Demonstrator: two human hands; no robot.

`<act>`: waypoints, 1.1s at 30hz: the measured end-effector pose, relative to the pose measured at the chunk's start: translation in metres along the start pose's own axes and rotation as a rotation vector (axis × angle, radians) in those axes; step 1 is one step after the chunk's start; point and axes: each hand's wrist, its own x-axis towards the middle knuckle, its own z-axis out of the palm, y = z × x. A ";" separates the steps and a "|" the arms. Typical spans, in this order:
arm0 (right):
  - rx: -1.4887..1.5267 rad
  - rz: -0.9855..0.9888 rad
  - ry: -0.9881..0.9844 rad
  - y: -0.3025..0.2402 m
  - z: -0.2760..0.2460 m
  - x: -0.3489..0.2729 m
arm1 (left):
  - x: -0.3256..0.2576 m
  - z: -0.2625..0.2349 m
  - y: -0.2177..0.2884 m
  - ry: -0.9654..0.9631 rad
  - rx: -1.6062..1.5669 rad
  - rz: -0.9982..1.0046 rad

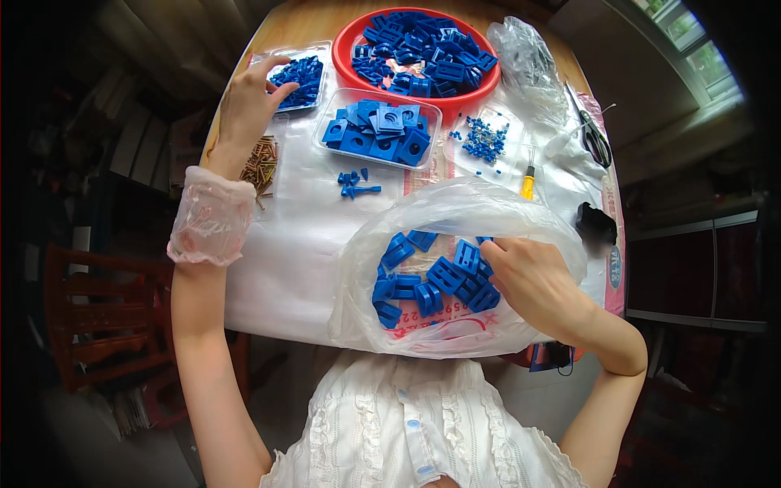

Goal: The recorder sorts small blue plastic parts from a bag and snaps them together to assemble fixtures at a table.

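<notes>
My left hand is at the far left over a clear tray of small blue plastic pieces. Its thumb and forefinger are apart at the tray's edge, with nothing seen between them. At the right, my right hand reaches into a white plastic bag. Its fingers are closed at a blue plastic block, of which only a bit shows beside the fingertips. Several slotted blue blocks lie loose inside the bag. Some of them are partly hidden by that hand.
A red basin heaped with blue parts stands at the back. In front sit a clear box of square blue plates and loose blue pieces. Screws, blue-headed bits, a yellow-handled screwdriver and scissors lie around.
</notes>
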 end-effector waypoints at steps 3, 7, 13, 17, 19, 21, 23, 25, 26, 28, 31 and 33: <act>0.022 0.089 -0.018 0.008 -0.004 -0.008 | -0.031 -0.033 0.086 0.150 -0.310 0.133; 0.079 0.195 -0.078 0.013 -0.001 -0.005 | -0.132 -0.095 0.200 -0.411 -0.510 0.585; 0.008 0.210 0.024 0.003 0.027 0.002 | -0.210 -0.077 0.232 -0.649 -0.520 0.667; -0.036 0.189 0.050 0.007 0.038 -0.006 | -0.214 -0.083 0.233 -0.798 -0.376 0.831; 0.052 0.136 -0.012 0.005 0.029 -0.010 | -0.209 -0.089 0.232 -0.837 -0.414 0.804; 0.142 0.058 0.019 0.001 0.020 -0.015 | -0.198 -0.089 0.230 -0.919 -0.537 0.678; 0.226 -0.039 0.143 -0.007 0.017 -0.027 | -0.196 -0.075 0.231 -0.676 -0.475 0.666; 0.153 0.049 0.037 -0.009 0.025 -0.031 | -0.190 -0.061 0.235 -0.633 -0.371 0.678; 0.143 0.087 0.002 -0.013 0.023 -0.029 | -0.184 -0.055 0.237 -0.709 -0.298 0.698; 0.113 0.147 -0.032 -0.017 0.026 -0.028 | -0.189 -0.046 0.237 -0.621 -0.191 0.737; 0.068 0.200 -0.024 -0.018 0.040 -0.027 | -0.202 -0.042 0.235 -0.578 -0.163 0.710; 0.054 0.215 -0.014 -0.016 0.045 -0.029 | -0.201 -0.044 0.234 -0.619 -0.137 0.730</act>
